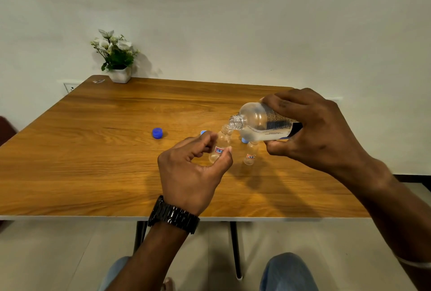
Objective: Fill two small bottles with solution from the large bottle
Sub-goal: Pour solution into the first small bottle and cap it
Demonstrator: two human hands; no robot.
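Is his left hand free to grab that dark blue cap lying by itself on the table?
Probably not right now. The left hand is holding the small bottle being filled. The dark blue cap lies in the open to its left, so the path looks clear once the hand lets go.

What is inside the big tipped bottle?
A little clear liquid lies along the lower side of the big bottle. The right hand and the label cover its rear part, hiding the rest.

left half of tabletop open apart from blue cap, flower pot at far-left corner, small bottles crowd centre-right
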